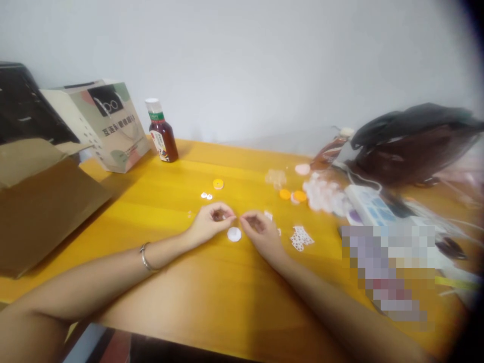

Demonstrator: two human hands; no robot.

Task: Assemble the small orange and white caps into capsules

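Observation:
My left hand (214, 222) and my right hand (261, 233) face each other over the table, fingertips almost meeting. Each has thumb and fingers pinched together; whatever sits between them is too small to make out. Just below the fingertips lies a round white disc (234, 234). To the right of my right hand is a white lattice-like piece (301, 238), and bits of similar white pieces show behind that hand. Beyond my left hand are two small white pieces (206, 195) and an orange-yellow ring (218, 184).
A brown cardboard box (49, 217), a printed paper bag (109, 126) and a bottle (163, 133) stand at left. On the right are orange discs (293, 195), a pile of translucent white pieces (327, 194), a white power strip (372, 206) and a dark bag (408, 146).

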